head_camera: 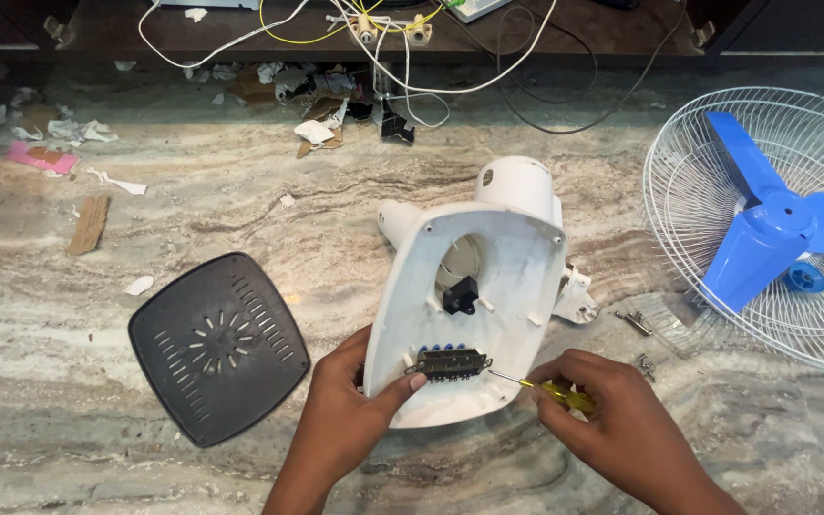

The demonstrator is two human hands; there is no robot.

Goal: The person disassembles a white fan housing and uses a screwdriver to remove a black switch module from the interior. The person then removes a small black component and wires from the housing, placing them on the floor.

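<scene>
A white fan base housing (507,257) lies open side up on the marble floor. Inside its near end sits a dark switch block (448,363) with several blue buttons. My left hand (345,420) grips the housing's near left edge, thumb against the switch block. My right hand (612,429) holds a yellow-handled screwdriver (565,396), its thin tip touching the right end of the switch block. A small black part (460,296) sits in the middle of the housing.
A black vented cover plate (216,348) lies to the left. A white wire guard (698,191) with a blue fan blade (774,234) rests at right. Loose screws (636,324) lie beside the housing. Paper scraps and tangled wires (402,57) litter the far side.
</scene>
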